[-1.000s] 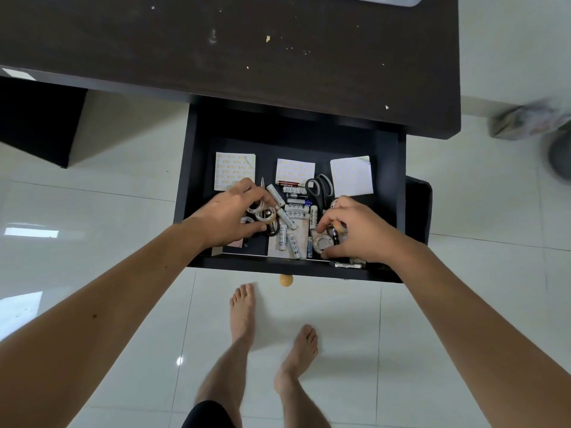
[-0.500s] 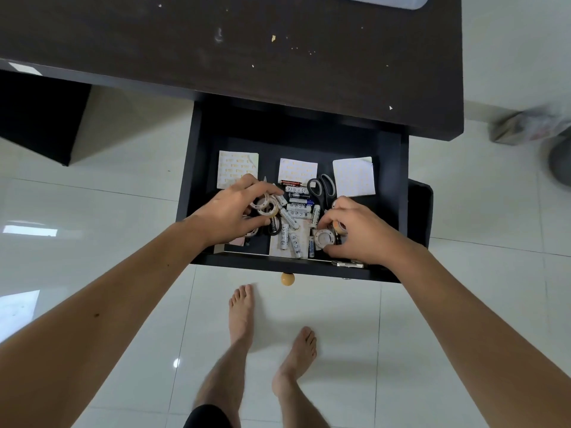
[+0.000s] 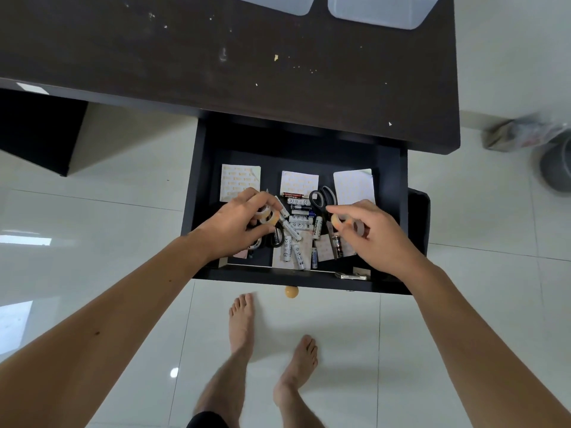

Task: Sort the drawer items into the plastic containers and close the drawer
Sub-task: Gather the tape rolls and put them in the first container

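The dark drawer (image 3: 392,168) stands pulled open under the dark desk (image 3: 216,63). Inside lie several batteries (image 3: 298,225), black scissors (image 3: 323,196), a black carabiner (image 3: 277,237) and three square paper pads (image 3: 239,177). My left hand (image 3: 234,225) grips small clear tape rolls (image 3: 267,215) over the drawer's left side. My right hand (image 3: 370,233) is raised above the right side, pinching tape rolls (image 3: 338,220) between thumb and fingers. Two clear plastic containers (image 3: 377,10) sit at the desk's far edge.
The drawer's wooden knob (image 3: 291,291) juts toward my bare feet (image 3: 244,322) on the white tiled floor. A grey bin (image 3: 556,165) and a crumpled bag (image 3: 519,134) stand on the floor to the right. A small metal piece (image 3: 350,276) lies on the drawer's front edge.
My right hand has lifted from the drawer bottom with tape rolls in its fingers. My left hand has risen a little with its tape rolls. The view has tilted, showing the containers.
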Demonstrator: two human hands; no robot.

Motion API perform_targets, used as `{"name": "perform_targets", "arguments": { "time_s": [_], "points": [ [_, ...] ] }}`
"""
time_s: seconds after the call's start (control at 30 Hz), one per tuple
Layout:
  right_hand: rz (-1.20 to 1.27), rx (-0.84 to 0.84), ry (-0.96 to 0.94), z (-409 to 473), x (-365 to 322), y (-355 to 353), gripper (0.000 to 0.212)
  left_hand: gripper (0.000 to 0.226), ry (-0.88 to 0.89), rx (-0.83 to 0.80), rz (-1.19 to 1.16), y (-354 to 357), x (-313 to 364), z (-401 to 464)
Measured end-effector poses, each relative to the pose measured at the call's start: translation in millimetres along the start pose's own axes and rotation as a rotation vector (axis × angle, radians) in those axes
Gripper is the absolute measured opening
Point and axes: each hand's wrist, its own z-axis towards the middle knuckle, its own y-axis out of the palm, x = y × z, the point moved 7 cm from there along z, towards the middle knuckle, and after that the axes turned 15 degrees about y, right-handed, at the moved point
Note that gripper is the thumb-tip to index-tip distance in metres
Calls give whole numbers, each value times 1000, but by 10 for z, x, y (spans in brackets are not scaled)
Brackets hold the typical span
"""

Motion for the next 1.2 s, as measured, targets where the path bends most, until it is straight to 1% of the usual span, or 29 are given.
{"name": "perform_targets", "arguments": {
  "time_s": [0.13, 0.23, 0.27, 0.3, 0.33, 0.43, 0.53, 0.63, 0.7, 0.77, 0.83, 0.97, 1.03, 1.07, 1.1, 1.2],
  "points": [
    [88, 43, 115, 4, 56, -71, 27, 39, -2, 0, 21, 2, 26, 0],
    [72, 49, 138, -6, 37, -66, 31, 39, -4, 7, 8, 3, 16, 4],
    [67, 42, 142, -5, 22, -54, 27, 39, -4, 2, 3, 10, 8, 3],
    [63, 40, 153, -2, 32, -47, 18, 39, -2, -3, -3, 16, 5, 1],
    [62, 38, 171, -6, 34, -46, 5, 40, -1, -5, -12, 20, 3, -2],
    [-44, 84, 187, 10, 97, -35, 23, 40, -10, 13, -53, 7, 17, -9],
    [-87, 94, 172, 4, 74, -6, 26, 41, -23, 45, -100, -21, 47, -5],
    [-93, 104, 138, 7, 56, -5, 36, 37, -24, 56, -103, -41, 62, -7],
    [-83, 112, 121, -12, 41, -10, 33, 31, -24, 62, -93, -48, 51, -12],
    [-86, 113, 125, -29, 55, 0, 25, 25, -20, 62, -70, -50, 44, -12],
    [-97, 99, 129, -46, 71, 28, 20, 23, -17, 59, -65, -50, 36, -9],
    [-142, 81, 102, -74, 42, 62, 22, 23, -20, 64, -93, -114, 39, -14],
    [-176, 77, 146, -65, 67, 62, 13, 21, -22, 59, -78, -175, 37, -19],
    [-184, 74, 165, -61, 80, 66, 7, 21, -33, 46, -69, -201, 27, -23],
    [-194, 75, 176, -60, 92, 75, 8, 24, -48, 16, -54, -216, 15, -29],
    [-275, 74, 209, -32, 123, 125, 30, 41, -106, -146, -10, -175, -45, -57]
  ]
}}
